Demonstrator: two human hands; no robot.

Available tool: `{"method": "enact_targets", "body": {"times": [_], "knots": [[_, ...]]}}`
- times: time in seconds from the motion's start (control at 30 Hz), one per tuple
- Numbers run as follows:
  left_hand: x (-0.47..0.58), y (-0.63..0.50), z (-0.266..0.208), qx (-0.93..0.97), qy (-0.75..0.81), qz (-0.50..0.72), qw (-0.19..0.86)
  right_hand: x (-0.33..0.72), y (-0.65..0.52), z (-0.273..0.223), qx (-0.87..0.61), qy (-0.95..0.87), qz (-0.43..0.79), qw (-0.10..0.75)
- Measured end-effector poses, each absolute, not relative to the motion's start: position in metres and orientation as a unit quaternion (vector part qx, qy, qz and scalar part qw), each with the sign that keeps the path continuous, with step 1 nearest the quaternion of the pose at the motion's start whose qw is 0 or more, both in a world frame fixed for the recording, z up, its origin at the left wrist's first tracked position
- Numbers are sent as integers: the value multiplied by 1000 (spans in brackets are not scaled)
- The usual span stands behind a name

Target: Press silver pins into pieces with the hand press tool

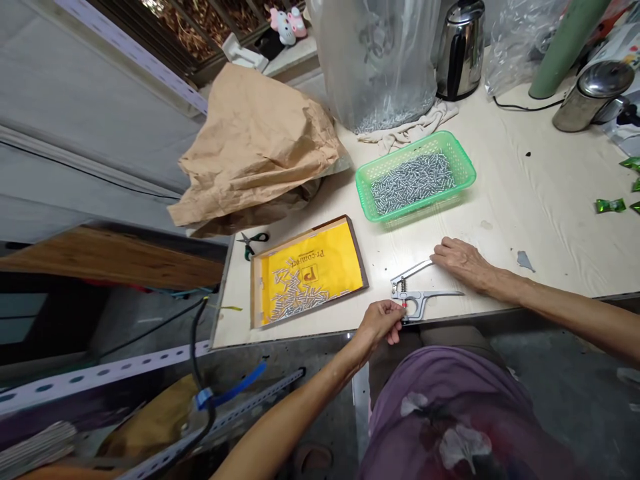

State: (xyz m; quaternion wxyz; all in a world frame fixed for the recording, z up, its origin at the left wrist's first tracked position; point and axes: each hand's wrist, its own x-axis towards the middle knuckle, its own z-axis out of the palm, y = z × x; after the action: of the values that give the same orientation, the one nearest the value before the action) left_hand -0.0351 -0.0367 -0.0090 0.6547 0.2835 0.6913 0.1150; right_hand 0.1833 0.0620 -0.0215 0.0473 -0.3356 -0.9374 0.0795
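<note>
A grey hand-lever press [420,298] with a spring and a small red part stands at the front table edge. My right hand [460,261] has its fingers closed over the end of the press's raised upper lever. At the press's jaw, my left hand [384,319] is pinched closed; what lies between its fingertips is too small to make out. Left of the press sits a shallow cardboard tray [359,257] lined with yellow printed material, with many small silvery metal pieces in its near part. Behind, a green plastic basket [367,205] holds a heap of small silvery metal pieces.
Scissors [253,244] lie beside the tray. A crumpled brown paper bag [260,150] covers the back left. A large clear plastic bag [375,60], a steel kettle [460,50] and a metal canister [590,97] stand behind. Green wrapped sweets [610,205] lie far right.
</note>
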Motion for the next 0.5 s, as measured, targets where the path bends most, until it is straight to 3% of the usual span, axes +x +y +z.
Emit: {"method": "enact_targets", "body": {"times": [0.27, 0.37, 0.5], "knots": [[-38, -40, -6, 339, 710, 76, 613, 192, 35, -13, -340, -934, 104, 40], [-37, -49, -2, 520, 723, 94, 445, 190, 29, -13, -349, -932, 92, 33], [-26, -46, -6, 744, 613, 136, 228, 186, 25, -13, -357, -929, 95, 36]]}}
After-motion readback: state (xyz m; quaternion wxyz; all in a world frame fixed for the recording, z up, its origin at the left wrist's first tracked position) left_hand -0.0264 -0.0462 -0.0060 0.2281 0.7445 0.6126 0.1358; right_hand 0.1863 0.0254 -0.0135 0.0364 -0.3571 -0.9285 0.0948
